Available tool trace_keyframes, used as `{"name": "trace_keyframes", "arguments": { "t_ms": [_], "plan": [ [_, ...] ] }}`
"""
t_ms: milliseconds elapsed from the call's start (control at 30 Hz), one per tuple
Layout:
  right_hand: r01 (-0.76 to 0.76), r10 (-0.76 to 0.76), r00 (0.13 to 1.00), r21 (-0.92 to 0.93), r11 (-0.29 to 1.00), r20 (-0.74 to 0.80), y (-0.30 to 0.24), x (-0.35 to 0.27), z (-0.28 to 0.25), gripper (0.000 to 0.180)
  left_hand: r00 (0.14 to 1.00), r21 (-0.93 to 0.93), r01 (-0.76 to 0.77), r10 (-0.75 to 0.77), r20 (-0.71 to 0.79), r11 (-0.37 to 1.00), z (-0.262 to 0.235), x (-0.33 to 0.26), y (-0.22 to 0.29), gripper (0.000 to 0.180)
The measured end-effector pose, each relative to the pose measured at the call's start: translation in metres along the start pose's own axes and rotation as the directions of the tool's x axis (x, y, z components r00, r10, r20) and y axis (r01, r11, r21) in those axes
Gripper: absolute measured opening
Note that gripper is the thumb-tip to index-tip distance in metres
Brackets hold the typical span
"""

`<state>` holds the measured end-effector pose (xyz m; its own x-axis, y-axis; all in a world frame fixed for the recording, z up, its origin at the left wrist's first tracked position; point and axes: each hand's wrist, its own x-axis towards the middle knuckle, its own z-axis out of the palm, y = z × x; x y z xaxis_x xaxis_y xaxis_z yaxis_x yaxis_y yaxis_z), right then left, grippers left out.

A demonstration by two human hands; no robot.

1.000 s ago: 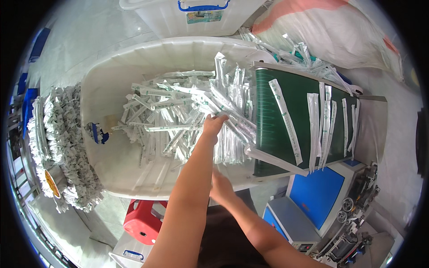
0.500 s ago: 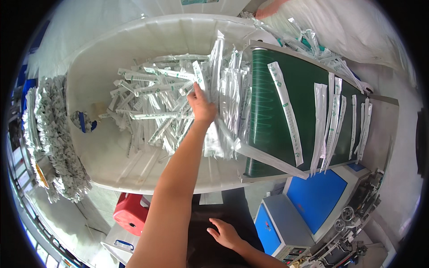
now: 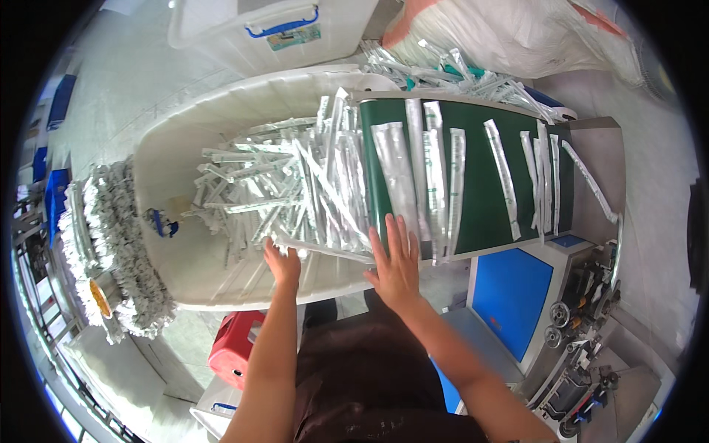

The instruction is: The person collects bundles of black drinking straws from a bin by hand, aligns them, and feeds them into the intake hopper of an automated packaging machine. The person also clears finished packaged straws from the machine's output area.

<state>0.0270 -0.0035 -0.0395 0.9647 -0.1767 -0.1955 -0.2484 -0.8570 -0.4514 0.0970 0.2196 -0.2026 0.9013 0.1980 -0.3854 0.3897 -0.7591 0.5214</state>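
Long, thin white plastic packets with green print [image 3: 251, 171] lie in a jumbled heap in a large white tub [image 3: 173, 258]. At the tub's near side, my left hand [image 3: 283, 267] has its fingertips closed on the end of one slim packet [image 3: 325, 249]. That packet stretches right, its other end beside my right hand. My right hand [image 3: 399, 275] is open, fingers stretched out over the near left corner of a green conveyor belt [image 3: 476, 184]. Its fingertips are by the lower ends of several packets [image 3: 436, 177] on the belt; whether they touch is unclear.
Behind the belt lie more loose packets [image 3: 473, 81] and a big white sack [image 3: 509, 37]. A lidded clear box [image 3: 281, 40] stands beyond the tub. Stacked packets [image 3: 118, 251] rise at the left, a red stool [image 3: 235, 347] below. Blue-panelled machinery [image 3: 509, 295] sits at the near right.
My left hand has drawn back from the heap to the tub's near side. My right hand has risen from near my lap to the belt. Packets on the belt are now further right, with more at its left end.
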Motion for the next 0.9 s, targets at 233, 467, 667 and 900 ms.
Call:
{"name": "trace_keyframes", "arguments": {
  "t_ms": [233, 467, 667, 900],
  "plan": [
    [0.064, -0.069, 0.997, 0.15, 0.987, 0.03, -0.031, -0.033, 0.045, 0.056, 0.996, -0.211, 0.087, -0.084, 0.026, 0.974, -0.09, -0.075, -0.081, 0.052],
    [-0.002, -0.071, 0.767, 0.112, 0.994, 0.638, -0.084, -0.088, 0.041, 0.043, 0.962, -0.16, -0.023, 0.066, 0.266, 0.987, -0.134, -0.116, -0.055, 0.029],
    [0.137, -0.236, 0.74, 0.202, 0.97, 0.629, -0.08, -0.11, -0.011, 0.043, 0.974, -0.582, 0.025, 0.112, 0.198, 0.813, -0.311, -0.156, 0.052, 0.016],
    [0.215, -0.251, 0.772, 0.133, 0.968, 0.584, -0.053, -0.099, -0.035, 0.041, 0.19, -0.107, -0.976, 0.507, -0.841, 0.187, -0.511, -0.295, 0.204, 0.012]
  ]
}}
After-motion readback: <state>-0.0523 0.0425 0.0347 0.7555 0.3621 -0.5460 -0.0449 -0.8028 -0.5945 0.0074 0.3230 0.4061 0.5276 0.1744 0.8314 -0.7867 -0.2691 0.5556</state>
